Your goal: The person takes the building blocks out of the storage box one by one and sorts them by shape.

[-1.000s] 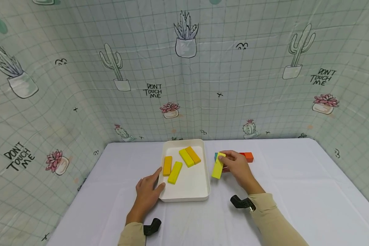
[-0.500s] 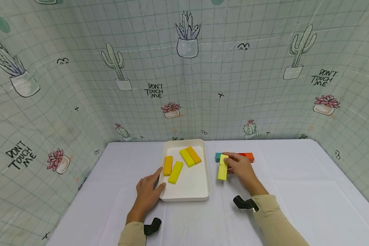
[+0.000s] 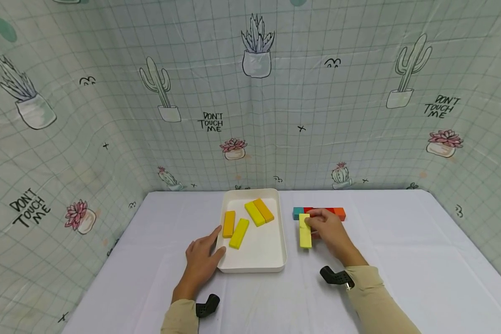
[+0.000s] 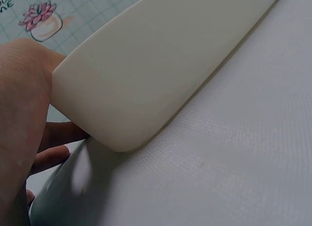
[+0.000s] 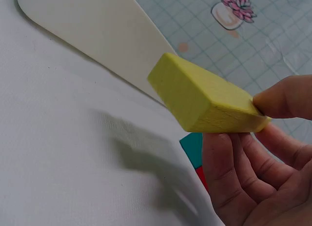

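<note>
My right hand pinches a bright yellow rectangular block between thumb and fingers, held up to the right of a white tray. In the right wrist view the block slants toward the camera, its shadow falling on the cloth. My left hand rests at the tray's left side, thumb and index finger spread along the rim. The left wrist view has the thumb passing behind the tray wall and other fingers outside it. Inside the tray lie two yellow blocks and two amber blocks.
Behind my right hand a row of blocks lies on the white-covered table: a teal block at the left, red in the middle, an orange block at the right. The hand partly covers it. A printed cloth backdrop encloses the table.
My right hand has moved slightly right and toward me with the yellow block, which now stands straighter in the head view. More of the teal block shows. The left hand stays at the tray.
</note>
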{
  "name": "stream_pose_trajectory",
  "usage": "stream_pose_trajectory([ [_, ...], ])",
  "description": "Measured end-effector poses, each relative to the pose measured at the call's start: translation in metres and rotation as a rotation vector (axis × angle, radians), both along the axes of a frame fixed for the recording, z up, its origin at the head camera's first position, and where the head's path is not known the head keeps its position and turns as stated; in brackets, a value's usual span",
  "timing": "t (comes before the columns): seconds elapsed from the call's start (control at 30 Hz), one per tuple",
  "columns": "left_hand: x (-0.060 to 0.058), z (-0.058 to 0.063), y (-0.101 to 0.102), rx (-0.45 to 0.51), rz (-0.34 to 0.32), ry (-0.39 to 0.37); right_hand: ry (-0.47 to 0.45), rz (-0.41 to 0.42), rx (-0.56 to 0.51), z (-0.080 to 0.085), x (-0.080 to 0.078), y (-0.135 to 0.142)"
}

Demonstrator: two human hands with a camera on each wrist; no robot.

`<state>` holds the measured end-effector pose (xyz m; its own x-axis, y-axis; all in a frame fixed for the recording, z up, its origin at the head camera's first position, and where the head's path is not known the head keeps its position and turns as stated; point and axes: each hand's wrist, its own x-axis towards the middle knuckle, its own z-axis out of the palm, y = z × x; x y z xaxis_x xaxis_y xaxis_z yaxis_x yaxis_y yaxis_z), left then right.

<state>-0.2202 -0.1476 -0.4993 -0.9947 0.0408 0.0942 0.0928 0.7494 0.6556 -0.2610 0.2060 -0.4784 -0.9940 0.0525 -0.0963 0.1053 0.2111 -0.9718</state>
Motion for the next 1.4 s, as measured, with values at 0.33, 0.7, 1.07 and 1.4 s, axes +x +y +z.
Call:
stream_pose_trajectory([
  [0.33,0.0012,0.0009,0.0008,-0.009,0.000,-0.001,-0.057,0.060,0.080,-0.0036,0.0026,0.0026],
  [0.7,-0.0011,0.0027,-0.0005,-0.025,-0.014,0.009,-0.085,0.077,0.157,-0.0046,0.0050,0.0010],
  [1.07,-0.0009,0.0021,-0.0013,-0.025,-0.017,0.005,-0.062,0.087,0.260,-0.0090,0.0041,-0.0006],
  [1.4,-0.0001,0.0005,-0.0010,-0.017,-0.019,0.010,-0.054,0.053,0.340,-0.0092,0.0059,-0.0067],
])
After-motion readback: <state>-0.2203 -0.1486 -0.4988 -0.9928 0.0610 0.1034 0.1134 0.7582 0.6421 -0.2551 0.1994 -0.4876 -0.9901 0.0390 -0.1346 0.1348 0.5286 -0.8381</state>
